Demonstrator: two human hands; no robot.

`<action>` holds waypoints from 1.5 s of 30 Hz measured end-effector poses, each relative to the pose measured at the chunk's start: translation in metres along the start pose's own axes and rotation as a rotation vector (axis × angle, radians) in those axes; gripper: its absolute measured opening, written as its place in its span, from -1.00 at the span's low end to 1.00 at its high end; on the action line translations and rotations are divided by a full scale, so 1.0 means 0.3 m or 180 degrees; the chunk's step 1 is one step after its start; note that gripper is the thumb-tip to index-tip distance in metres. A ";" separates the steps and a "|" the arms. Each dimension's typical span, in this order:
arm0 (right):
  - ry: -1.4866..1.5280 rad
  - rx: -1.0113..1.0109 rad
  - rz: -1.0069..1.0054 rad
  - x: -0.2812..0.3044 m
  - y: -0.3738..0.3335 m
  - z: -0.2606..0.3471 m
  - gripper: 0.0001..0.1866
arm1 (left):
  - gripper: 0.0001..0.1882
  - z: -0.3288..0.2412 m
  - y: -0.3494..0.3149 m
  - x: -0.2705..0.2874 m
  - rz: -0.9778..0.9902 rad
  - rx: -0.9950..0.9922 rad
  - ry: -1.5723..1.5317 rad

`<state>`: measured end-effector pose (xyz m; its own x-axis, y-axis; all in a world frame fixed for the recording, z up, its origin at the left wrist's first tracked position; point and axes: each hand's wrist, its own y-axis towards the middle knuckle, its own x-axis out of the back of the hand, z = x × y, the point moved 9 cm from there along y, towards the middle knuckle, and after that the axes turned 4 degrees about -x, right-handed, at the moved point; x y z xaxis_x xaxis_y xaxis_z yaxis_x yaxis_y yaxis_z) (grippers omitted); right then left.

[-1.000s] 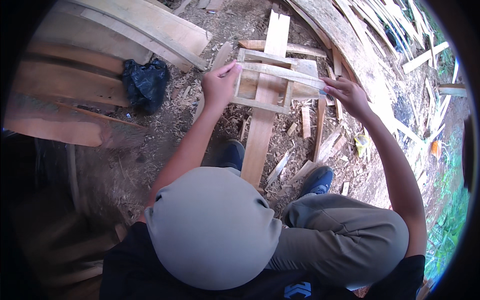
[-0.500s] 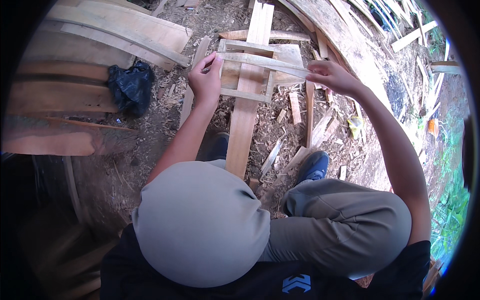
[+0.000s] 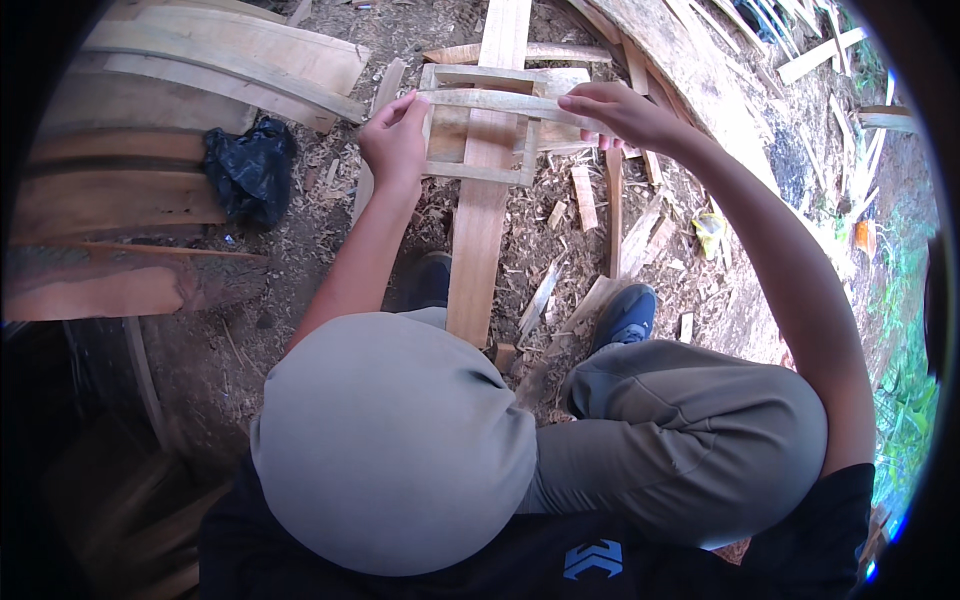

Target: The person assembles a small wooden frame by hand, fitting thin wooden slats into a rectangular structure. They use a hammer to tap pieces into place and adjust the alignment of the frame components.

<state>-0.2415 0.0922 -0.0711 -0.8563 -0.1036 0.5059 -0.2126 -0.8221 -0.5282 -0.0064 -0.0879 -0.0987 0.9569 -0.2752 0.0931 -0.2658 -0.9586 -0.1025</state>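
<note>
the person's left hand [image 3: 392, 140] pinches the left end of a thin wooden strip [image 3: 490, 102] between thumb and fingers. the right hand [image 3: 620, 112] grips the strip near its other end, fingers bent around it; exactly where that thumb presses cannot be told. the strip spans left to right over a rectangular wooden frame [image 3: 480, 172], nearer its far side than its near side; whether the two touch is unclear. the frame lies across a long plank [image 3: 475, 240], which runs away from the person between two blue shoes [image 3: 625, 312]. beyond the frame, a narrow piece of wood [image 3: 560, 52] lies crosswise to the plank. wood shavings and offcuts [image 3: 584, 197] litter the ground around it. to the left, a crumpled black plastic bag [image 3: 248, 172] sits beside broad boards [image 3: 120, 190]. to the right, a small yellow item [image 3: 710, 232] lies among the shavings, well apart from both hands.
</note>
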 end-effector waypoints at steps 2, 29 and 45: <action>-0.0128 -0.0051 -0.0013 -0.004 0.022 -0.003 -0.42 | -0.70 0.008 0.007 -0.009 0.0041 0.0052 -0.0030; -0.0745 -0.0796 0.0475 -0.049 0.057 0.052 -0.42 | -0.70 0.000 -0.009 -0.004 0.0046 0.0130 -0.0269; -0.0743 -0.0948 0.0315 -0.050 0.015 0.116 -0.50 | -0.72 0.001 -0.016 -0.011 0.0017 0.0134 -0.0392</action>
<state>-0.2133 0.0706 -0.0573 -0.7568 -0.3268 0.5660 -0.2911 -0.6069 -0.7396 -0.0082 -0.0825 -0.0987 0.9633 -0.2667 -0.0295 -0.2681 -0.9525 -0.1445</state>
